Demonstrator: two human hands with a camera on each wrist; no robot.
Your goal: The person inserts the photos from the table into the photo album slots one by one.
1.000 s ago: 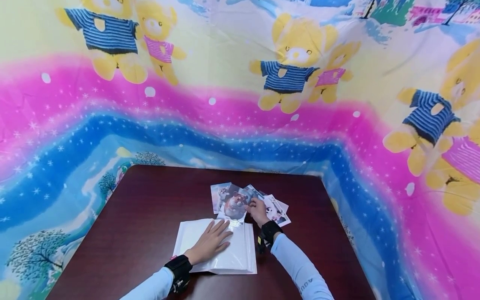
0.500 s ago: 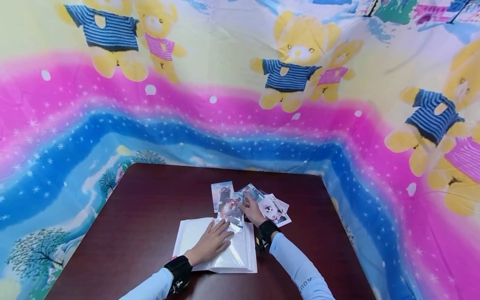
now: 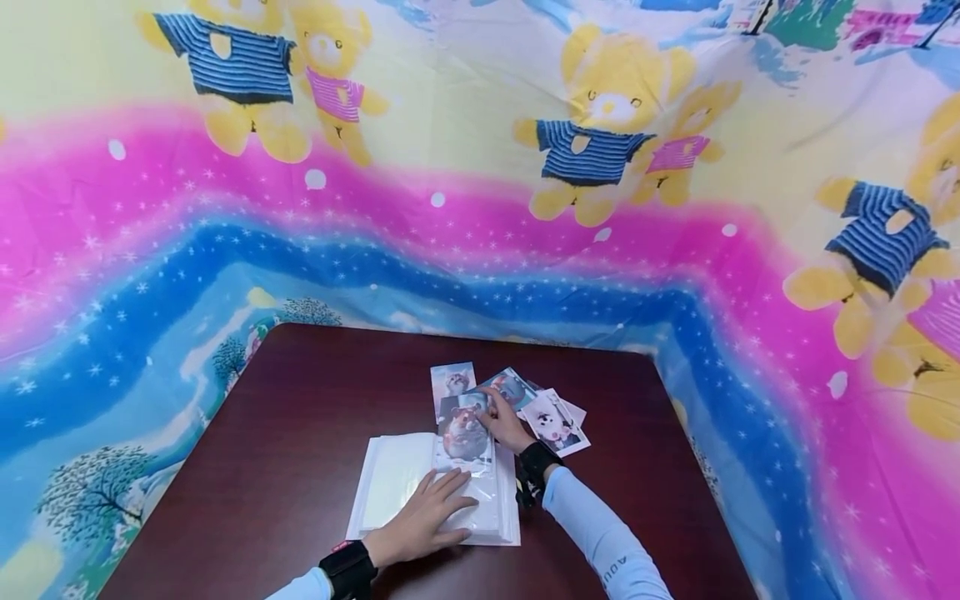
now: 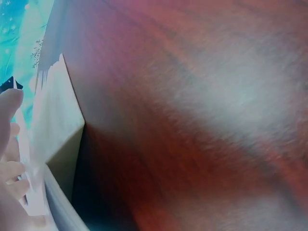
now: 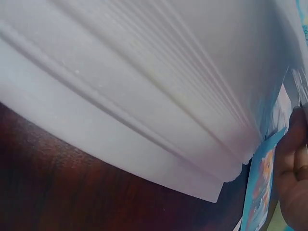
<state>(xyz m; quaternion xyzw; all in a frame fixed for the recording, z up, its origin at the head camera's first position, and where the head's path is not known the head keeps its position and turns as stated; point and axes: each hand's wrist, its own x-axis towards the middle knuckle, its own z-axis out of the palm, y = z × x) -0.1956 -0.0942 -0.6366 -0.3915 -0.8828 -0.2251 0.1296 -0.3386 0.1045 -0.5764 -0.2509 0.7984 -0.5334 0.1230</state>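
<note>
Our right hand [image 3: 504, 423] pinches the top edge of the hamster photo [image 3: 463, 433], which lies partly inside a clear sleeve at the far right corner of the white album [image 3: 397, 487]. Our left hand [image 3: 423, 518] presses flat, fingers spread, on the album's near page. Just beyond, loose photos [image 3: 551, 421] fan out on the dark wooden table [image 3: 300, 417].

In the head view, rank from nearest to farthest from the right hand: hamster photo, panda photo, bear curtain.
1. hamster photo: under the right hand fingertips, on the album.
2. panda photo: on the table, just right of it.
3. bear curtain: hanging behind the table.
</note>
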